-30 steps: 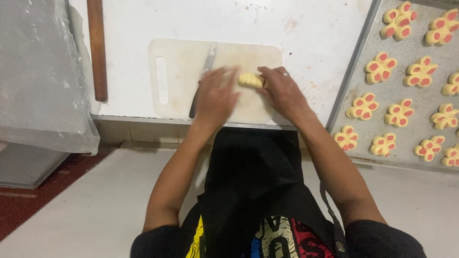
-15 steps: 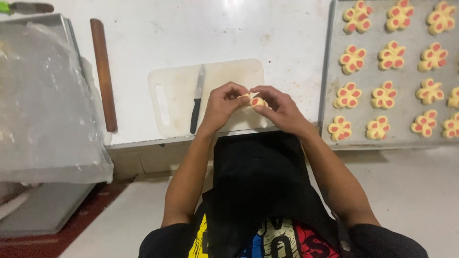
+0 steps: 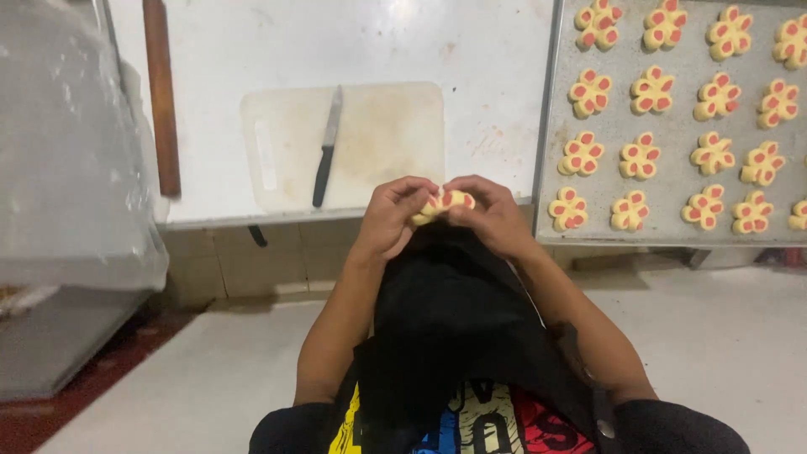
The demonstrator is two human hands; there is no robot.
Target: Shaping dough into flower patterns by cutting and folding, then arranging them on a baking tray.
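Right in the middle, a small yellow flower-shaped piece of dough with red centres (image 3: 445,204) is pinched between both hands, held up just off the near edge of the white worktop (image 3: 353,42), in front of the person's dark apron. The left hand (image 3: 393,220) grips it from the left with curled fingertips, the right hand (image 3: 494,217) closes on it from the right, thumbs and forefingers pressing the petals; neither hand is loose. Just beyond, a pale rectangular plastic cutting board (image 3: 382,139) lies bare of dough, with a black-handled kitchen knife (image 3: 327,147) resting on its left part, blade pointing away. Further left, a long brown wooden rolling pin (image 3: 160,97) lies untouched along the worktop, and at the near left there is a bulky tray wrapped in clear plastic film (image 3: 63,143), contents impossible to make out. Off to the right, a large grey metal baking tray (image 3: 677,231) carries neat rows of matching yellow-and-red flower cookies (image 3: 640,158), unbaked by the look of them. Judging by that, most of the shaping looks done: the tray seems nearly filled, the board holds no spare dough, and this one flower is not yet set among the rest.
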